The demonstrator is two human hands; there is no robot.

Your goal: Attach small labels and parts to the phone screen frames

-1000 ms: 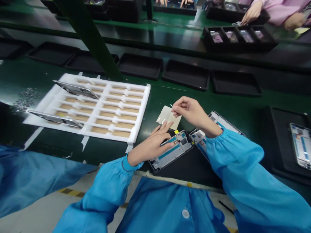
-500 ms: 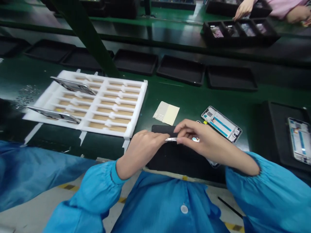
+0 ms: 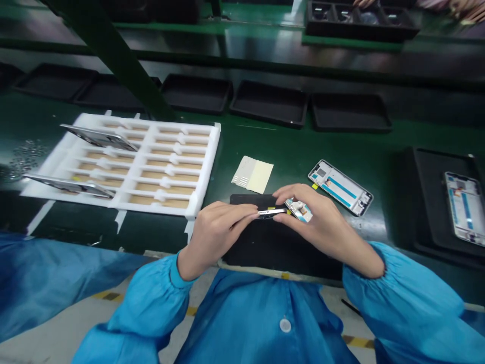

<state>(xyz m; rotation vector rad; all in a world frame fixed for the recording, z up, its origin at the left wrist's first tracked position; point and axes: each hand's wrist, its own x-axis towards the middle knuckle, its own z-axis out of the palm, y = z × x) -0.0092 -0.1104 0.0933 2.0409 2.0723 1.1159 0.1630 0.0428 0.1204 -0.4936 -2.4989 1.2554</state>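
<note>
Over a black mat [image 3: 261, 247], a thin silver-edged phone frame [image 3: 268, 213] is held nearly edge-on. My left hand [image 3: 222, 227] pinches its left end between thumb and fingers. My right hand [image 3: 312, 215] curls round its right end, thumb below and fingers above. A white and blue phone part [image 3: 300, 209] with a yellow tab shows inside the right hand's curl; whether it belongs to the held frame I cannot tell. Beyond the right hand, another phone frame [image 3: 341, 188] with blue strips lies on the green table. A cream-and-grey sheet [image 3: 253, 174] with small silver strips lies behind the mat.
At left stands a white slotted foam rack [image 3: 151, 167] with two phone frames [image 3: 71, 186] leaning in it. Small metal parts [image 3: 26, 159] are scattered beside it. Black trays [image 3: 269, 103] line the back. On a black tray at right lies another phone frame [image 3: 465, 207].
The view has shifted slightly, moving most things left. The held frame shows more of its length, and the white and blue part inside my right hand is more visible. Both hands keep their grip.
</note>
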